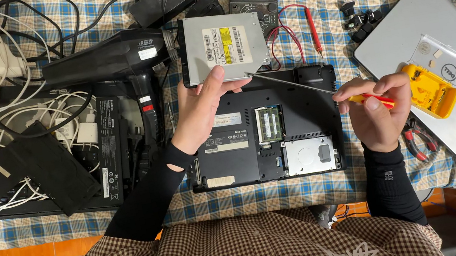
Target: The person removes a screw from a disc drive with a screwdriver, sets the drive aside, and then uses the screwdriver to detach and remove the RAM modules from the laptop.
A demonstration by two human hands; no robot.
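Two hands work above the opened black laptop (pixel 266 133). The left hand (pixel 200 111) pinches the silver optical drive (pixel 223 46) by its near edge, tilting it up just beyond the laptop, seemingly to steady it. The right hand (pixel 373 105), fingers curled tight around the screwdriver (pixel 321 89), aims the tip at the drive's corner.

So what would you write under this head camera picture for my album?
Left hand holds a flat silver disc drive while right hand points a red-handled screwdriver at it.
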